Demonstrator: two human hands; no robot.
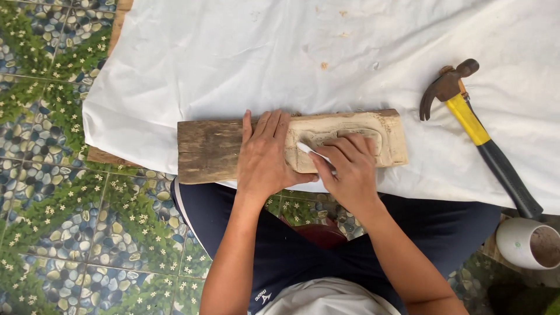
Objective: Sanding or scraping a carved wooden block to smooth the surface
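On a white cloth point(326, 58) spread over a low board above a patterned tile floor point(52, 192), a seated person works a wooden plank point(210, 149) laid across the cloth's near edge, seen from the head camera. The left hand point(265, 154) lies flat and open on the plank's middle, apparently pinning it so it cannot slide. The right hand point(349, 169) is closed around a slim pale tool point(308, 149), its tip at the carved hollow (the paler right half). A yellow-handled claw hammer point(475, 131) rests well apart to the right, near a white cup point(525, 242).
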